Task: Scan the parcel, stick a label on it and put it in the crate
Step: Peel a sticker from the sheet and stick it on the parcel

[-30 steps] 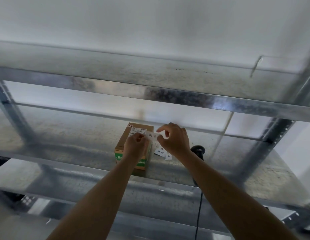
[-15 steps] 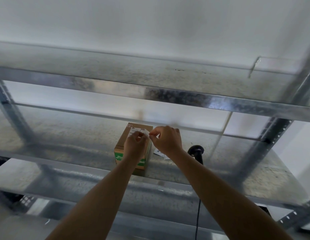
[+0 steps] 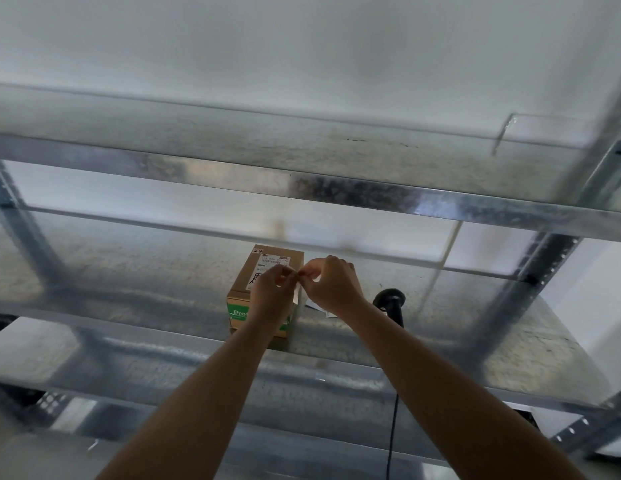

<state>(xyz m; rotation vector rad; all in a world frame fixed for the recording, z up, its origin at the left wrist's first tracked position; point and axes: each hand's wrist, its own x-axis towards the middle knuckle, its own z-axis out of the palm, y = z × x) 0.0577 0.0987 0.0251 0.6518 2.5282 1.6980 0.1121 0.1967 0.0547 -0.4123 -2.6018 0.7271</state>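
Pinched label (image 3: 297, 293) between left hand (image 3: 272, 296) and right hand (image 3: 331, 286) above box (image 3: 264, 289), apparently to peel backing; scanner (image 3: 390, 301) parked beside box.

My brown matt cardboard parcel (image 3: 267, 271), with its white paper label, sits on the mottled, dully gleaming galvanised steel shelf (image 3: 129, 271); beside it stands the glossy black plastic scanner (image 3: 389, 299).
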